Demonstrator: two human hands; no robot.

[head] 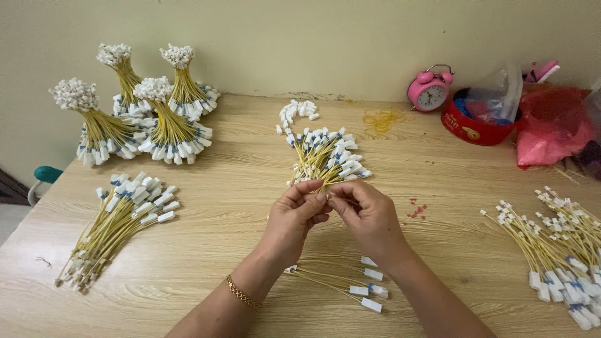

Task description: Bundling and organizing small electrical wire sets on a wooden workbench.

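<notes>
My left hand (294, 216) and my right hand (369, 219) meet at the middle of the wooden table (219, 250), fingertips pinched together on a thin yellow wire with a small white connector (323, 195). Just beyond the fingers lies a fanned bunch of yellow wires with white and blue connectors (327, 156). Under my wrists lie a few more yellow wires with white plugs (350, 283). A gold bracelet (241, 293) sits on my left wrist.
Several tied upright wire bundles (141, 109) stand at the back left. A loose wire pile (116, 222) lies at left, another wire pile (563, 256) at right. Loose white connectors (297, 112), rubber bands (383, 119), a pink alarm clock (429, 89), a red tin (479, 122) and a red bag (551, 128) sit at the back.
</notes>
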